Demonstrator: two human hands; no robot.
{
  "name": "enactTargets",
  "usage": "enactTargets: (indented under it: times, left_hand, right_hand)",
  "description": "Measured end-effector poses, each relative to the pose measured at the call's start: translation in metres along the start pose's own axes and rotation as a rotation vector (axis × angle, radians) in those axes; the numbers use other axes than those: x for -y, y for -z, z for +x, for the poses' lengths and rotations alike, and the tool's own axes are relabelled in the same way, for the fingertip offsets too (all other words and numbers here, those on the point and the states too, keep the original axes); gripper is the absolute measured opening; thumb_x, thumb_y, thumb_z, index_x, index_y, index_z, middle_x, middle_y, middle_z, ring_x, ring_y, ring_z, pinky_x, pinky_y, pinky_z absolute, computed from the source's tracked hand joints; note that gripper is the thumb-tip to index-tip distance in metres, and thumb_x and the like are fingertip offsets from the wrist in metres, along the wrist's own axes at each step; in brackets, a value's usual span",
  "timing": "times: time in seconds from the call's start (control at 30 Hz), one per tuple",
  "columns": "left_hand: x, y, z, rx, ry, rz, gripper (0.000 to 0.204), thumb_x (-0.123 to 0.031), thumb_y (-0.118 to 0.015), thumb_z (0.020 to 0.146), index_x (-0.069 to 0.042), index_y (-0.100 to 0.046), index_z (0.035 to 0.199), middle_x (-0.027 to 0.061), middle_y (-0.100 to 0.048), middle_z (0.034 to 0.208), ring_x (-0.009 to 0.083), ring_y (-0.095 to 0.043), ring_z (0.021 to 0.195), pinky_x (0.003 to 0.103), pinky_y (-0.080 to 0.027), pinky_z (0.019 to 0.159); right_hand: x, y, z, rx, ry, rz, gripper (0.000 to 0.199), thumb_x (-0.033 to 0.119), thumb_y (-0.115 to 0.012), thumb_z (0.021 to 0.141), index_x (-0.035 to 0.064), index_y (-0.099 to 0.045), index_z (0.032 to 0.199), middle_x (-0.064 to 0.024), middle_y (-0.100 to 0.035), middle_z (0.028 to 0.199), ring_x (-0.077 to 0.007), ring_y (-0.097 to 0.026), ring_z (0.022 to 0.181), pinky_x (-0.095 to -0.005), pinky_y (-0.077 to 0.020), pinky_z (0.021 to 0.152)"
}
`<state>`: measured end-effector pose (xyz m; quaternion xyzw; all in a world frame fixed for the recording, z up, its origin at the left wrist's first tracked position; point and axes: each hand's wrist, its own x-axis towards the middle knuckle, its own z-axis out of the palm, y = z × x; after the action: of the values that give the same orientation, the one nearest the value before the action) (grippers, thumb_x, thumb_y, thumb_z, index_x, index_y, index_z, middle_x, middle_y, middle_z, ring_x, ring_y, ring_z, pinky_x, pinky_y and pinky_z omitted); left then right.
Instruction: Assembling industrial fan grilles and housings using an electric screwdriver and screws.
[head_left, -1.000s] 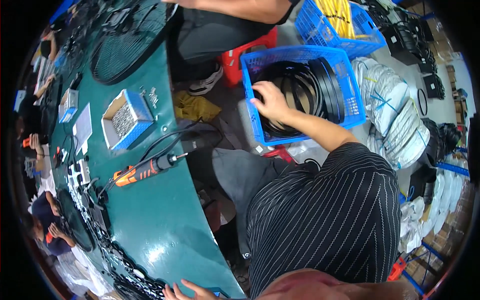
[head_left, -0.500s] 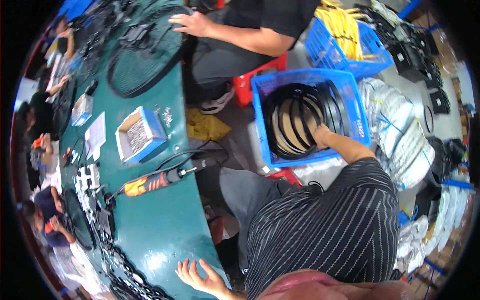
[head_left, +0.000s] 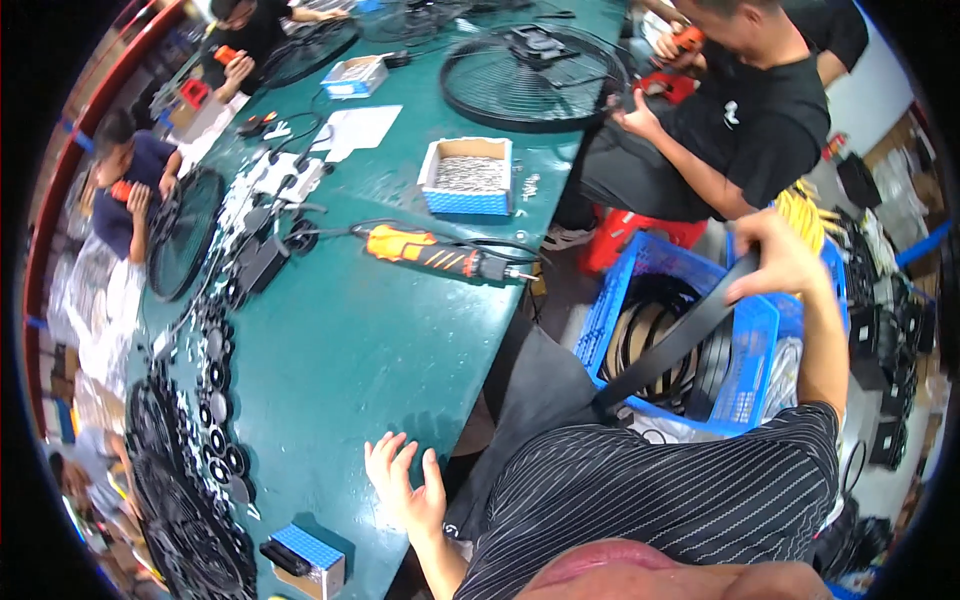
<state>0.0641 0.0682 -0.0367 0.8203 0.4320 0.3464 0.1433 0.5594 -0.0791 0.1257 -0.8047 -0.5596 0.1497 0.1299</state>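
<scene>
Right hand point(head_left: 778, 255): black band point(head_left: 672, 345) is grasped at its upper end | Band: slanted from grip toward lower left, seen across blue crate point(head_left: 745, 392) | Left hand point(head_left: 408, 492): unclenched, nothing held, well left of grip, above green table point(head_left: 370, 350) | Orange-black power screwdriver point(head_left: 425, 252): laid on table, left of grip

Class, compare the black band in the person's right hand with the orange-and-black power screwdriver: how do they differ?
The black band is held up in the right hand, while the power screwdriver lies on the green table. The band is plain black; the screwdriver is orange and black. The band looks like a flat strip; the screwdriver has a thick body narrowing to a slim tip. Both are elongated in this view.
</scene>
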Motion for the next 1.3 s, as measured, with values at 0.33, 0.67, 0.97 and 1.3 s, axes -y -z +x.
enactTargets:
  times: [0.33,0.67,0.97,1.3]
  left_hand:
    - [0.006,-0.018,0.005,-0.068,0.389,-1.181,0.102,-0.078,-0.042,0.086,0.0,-0.025,0.15,0.024,-0.04,0.147,0.0345,-0.042,0.136,0.05,-0.034,0.111]
    - [0.024,0.045,-0.034,-0.591,0.673,-1.343,0.092,-0.078,-0.021,0.092,-0.008,-0.027,0.151,0.0107,-0.048,0.093,0.0166,-0.049,0.064,0.03,-0.044,0.052]
    - [0.036,0.066,-0.079,-0.87,0.743,-1.298,0.085,-0.073,-0.02,0.095,-0.008,-0.032,0.148,0.0072,-0.047,0.085,0.0134,-0.043,0.058,0.025,-0.036,0.045]
    - [0.059,0.061,-0.084,-0.872,0.758,-1.123,0.08,-0.069,-0.021,0.098,-0.008,-0.027,0.151,0.0048,-0.044,0.082,0.01,-0.039,0.054,0.022,-0.032,0.04]
  right_hand:
    - [-0.022,-0.008,0.089,0.063,-0.074,1.6,0.068,0.085,-0.04,0.081,0.0192,-0.035,0.065,0.0104,-0.026,0.054,-0.0043,-0.024,0.041,-0.0226,-0.021,0.043]
    - [0.132,-0.193,0.14,0.44,-0.211,1.752,0.064,0.065,-0.029,0.1,0.0112,-0.05,0.072,0.0076,-0.028,0.049,-0.0052,-0.026,0.039,-0.0235,-0.0251,0.039]
    - [0.2,-0.236,0.163,0.559,0.072,1.734,0.059,0.051,-0.03,0.105,0.0003,-0.06,0.1,0.0064,-0.03,0.054,-0.0051,-0.026,0.041,-0.0243,-0.0263,0.044]
    - [0.208,-0.268,0.169,0.542,0.201,1.806,0.063,0.053,-0.027,0.105,-0.0006,-0.06,0.101,0.0063,-0.032,0.052,-0.0063,-0.029,0.04,-0.0245,-0.0276,0.045]
